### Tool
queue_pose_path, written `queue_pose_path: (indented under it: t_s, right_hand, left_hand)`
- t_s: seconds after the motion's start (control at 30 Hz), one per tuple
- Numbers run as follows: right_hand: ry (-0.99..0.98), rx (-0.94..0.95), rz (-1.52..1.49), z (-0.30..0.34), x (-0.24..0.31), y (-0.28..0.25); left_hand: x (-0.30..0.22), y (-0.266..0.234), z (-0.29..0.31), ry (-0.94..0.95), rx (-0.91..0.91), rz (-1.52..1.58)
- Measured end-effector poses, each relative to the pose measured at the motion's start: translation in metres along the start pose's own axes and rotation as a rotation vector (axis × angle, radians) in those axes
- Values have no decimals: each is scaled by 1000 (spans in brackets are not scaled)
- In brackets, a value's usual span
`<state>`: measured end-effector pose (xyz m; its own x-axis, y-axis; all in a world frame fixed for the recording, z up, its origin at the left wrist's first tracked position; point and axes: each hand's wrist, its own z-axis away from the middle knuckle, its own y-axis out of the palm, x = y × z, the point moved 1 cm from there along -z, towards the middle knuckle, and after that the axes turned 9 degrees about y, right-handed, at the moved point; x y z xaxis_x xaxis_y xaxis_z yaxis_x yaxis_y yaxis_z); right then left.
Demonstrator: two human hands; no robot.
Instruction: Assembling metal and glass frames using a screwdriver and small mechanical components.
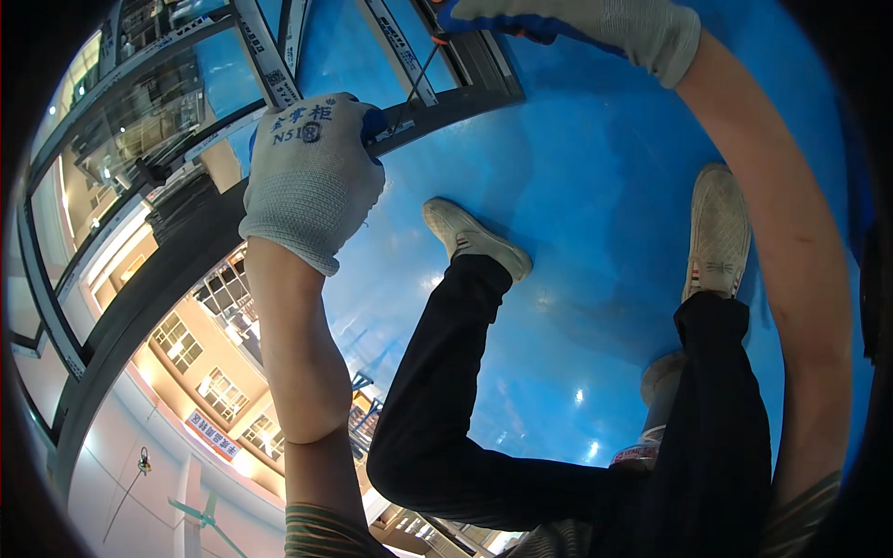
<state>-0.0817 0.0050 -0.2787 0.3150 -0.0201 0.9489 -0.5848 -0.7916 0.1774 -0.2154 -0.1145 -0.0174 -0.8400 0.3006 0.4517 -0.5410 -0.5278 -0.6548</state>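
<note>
A large dark-grey window frame (446, 110) with glass panes and strips of printed protective film fills the upper left. My left hand (316, 172), in a pale knit glove with blue coating, is closed over the frame's near bar; its fingertips are mostly hidden behind the back of the glove. At the top, my right hand (567, 26), in a matching glove and cut off by the picture's edge, is closed on what looks like a screwdriver (424, 71). Its handle is mostly hidden, with a bit of orange showing. The thin shaft slants down to the bar beside my left hand.
Below is a glossy blue floor (558, 223), with my pale shoes (474, 240) and dark-trousered legs on it. A grey upright object with a red-and-white band (640, 454) stands by my right leg. Dark stacked pieces (181, 200) lie by the frame.
</note>
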Motion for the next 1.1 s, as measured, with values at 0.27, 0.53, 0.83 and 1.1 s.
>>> queue_pose_path:
  t_s: [0.27,0.53,0.83,1.1]
  right_hand:
    - [-353,-130,636,10,16,2]
    - [-236,-144,493,33,3,-7]
    - [109,-118,-32,57,10,-22]
    - [382,-68,-528,12,71,31]
  left_hand:
    - [-9,13,-12,50,4,30]
    - [-7,6,-10,45,29,-13]
    - [-10,10,-18,54,21,0]
    - [-9,10,-15,31,47,-15]
